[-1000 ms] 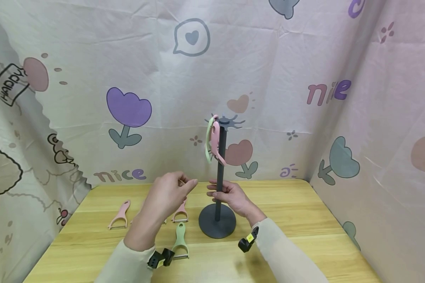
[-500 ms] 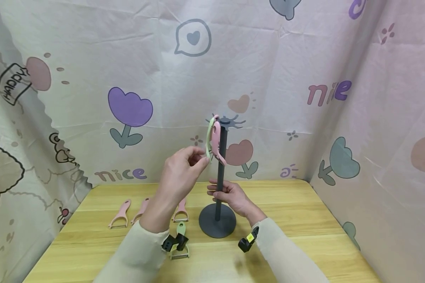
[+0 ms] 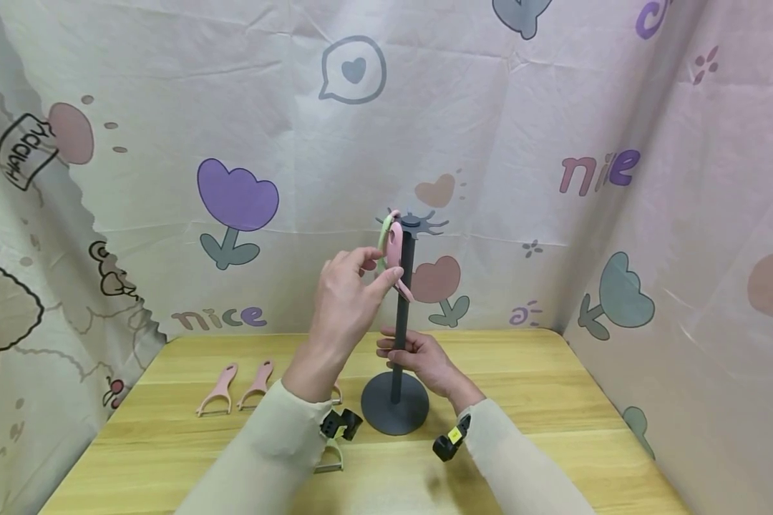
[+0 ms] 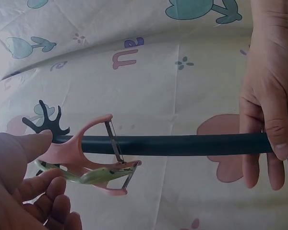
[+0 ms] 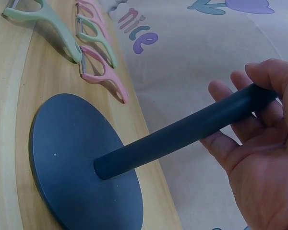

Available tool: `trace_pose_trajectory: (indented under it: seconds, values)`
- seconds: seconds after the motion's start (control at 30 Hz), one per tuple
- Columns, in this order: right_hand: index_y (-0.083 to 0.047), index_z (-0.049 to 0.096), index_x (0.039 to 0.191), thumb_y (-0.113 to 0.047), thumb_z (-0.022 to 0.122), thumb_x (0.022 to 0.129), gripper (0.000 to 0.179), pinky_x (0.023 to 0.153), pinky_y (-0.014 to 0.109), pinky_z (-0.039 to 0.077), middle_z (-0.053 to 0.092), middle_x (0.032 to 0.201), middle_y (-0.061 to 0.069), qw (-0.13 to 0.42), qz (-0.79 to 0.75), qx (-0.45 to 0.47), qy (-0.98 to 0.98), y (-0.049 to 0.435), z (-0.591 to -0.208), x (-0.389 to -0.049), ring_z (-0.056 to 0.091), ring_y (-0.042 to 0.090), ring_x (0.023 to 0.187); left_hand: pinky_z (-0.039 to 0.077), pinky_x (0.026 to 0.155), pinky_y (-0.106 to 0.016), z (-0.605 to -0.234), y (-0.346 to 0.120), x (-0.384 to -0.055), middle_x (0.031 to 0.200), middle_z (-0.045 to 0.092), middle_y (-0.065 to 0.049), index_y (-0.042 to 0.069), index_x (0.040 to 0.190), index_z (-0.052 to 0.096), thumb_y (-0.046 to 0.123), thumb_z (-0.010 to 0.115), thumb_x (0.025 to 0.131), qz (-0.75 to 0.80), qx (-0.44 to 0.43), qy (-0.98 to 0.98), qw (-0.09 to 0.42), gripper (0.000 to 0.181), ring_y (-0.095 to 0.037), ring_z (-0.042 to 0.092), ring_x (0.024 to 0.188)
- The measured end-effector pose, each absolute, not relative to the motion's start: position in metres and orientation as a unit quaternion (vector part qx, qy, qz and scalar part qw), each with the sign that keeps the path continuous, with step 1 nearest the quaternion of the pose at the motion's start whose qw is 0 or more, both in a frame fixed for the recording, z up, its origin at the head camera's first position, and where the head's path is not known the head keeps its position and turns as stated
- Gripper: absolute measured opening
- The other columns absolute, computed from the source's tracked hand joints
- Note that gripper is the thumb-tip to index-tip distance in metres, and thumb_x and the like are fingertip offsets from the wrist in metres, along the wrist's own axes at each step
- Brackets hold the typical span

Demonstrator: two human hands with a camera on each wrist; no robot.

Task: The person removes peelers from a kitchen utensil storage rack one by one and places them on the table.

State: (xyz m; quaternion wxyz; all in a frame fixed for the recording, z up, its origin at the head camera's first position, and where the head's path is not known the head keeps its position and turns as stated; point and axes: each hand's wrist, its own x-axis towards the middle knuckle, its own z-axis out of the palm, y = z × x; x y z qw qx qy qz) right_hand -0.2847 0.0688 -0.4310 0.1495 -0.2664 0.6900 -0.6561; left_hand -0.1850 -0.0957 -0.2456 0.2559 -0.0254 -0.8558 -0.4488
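A dark stand has a round base [image 3: 394,415], an upright pole [image 3: 402,315] and a ring of hooks [image 3: 425,225] on top. From the hooks hang pink and green peelers, seen edge-on in the head view. My left hand [image 3: 348,300] pinches the hanging peelers by their handles, its thumb on the front pink peeler [image 4: 69,153] and its index finger against the green peeler [image 4: 81,177]. Part of another pink peeler [image 4: 116,191] shows behind the green one. Lower down, my right hand [image 3: 425,361] holds the pole, fingers and thumb around it.
On the wooden table [image 3: 522,429], left of the stand, lie several peelers, including a left pink peeler [image 3: 219,392], a middle pink peeler [image 3: 258,385] and a nearer green peeler [image 3: 331,458] partly behind my left sleeve. A patterned cloth [image 3: 335,164] encloses the table.
My left hand has risen from above the table peelers to the hanging ones and now pinches them. The right hand keeps its place on the pole.
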Motion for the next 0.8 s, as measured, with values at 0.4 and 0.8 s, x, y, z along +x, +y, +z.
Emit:
trace_pose_trajectory:
  seconds: [0.4, 0.8]
  values:
    - [-0.004, 0.060, 0.147, -0.004, 0.065, 0.101, 0.046, 0.105, 0.044, 0.056, 0.068, 0.137, 0.024, 0.149, -0.652, -0.271, 0.693, 0.070, -0.432, -0.284, 0.069, 0.029, 0.127, 0.046, 0.080, -0.040, -0.246, -0.092, -0.193, 0.110, 0.067, -0.005, 0.016, 0.127, 0.075, 0.039, 0.077, 0.097, -0.453, -0.029, -0.858, 0.239, 0.039, -0.025, 0.057, 0.104]
    - [-0.003, 0.060, 0.146, -0.004, 0.067, 0.100, 0.046, 0.108, 0.041, 0.054, 0.070, 0.134, 0.018, 0.161, -0.665, -0.255, 0.683, 0.070, -0.435, -0.285, 0.072, 0.023, 0.121, 0.046, 0.078, -0.039, -0.246, -0.089, -0.197, 0.103, 0.067, -0.005, 0.015, 0.119, 0.077, 0.039, 0.078, 0.096, -0.463, -0.024, -0.849, 0.252, 0.034, -0.025, 0.057, 0.099]
